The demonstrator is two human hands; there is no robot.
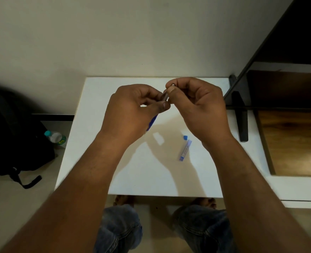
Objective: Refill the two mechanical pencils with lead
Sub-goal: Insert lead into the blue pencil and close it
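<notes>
A blue pencil was pinched by the left hand, and its top end was pinched by the right hand.

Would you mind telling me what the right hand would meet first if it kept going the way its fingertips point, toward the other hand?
Probably the pencil, whose upper end its grip already pinches, and just behind that the left hand, which holds the barrel. The gap looks tiny, though depth is hard to judge from above.
</notes>
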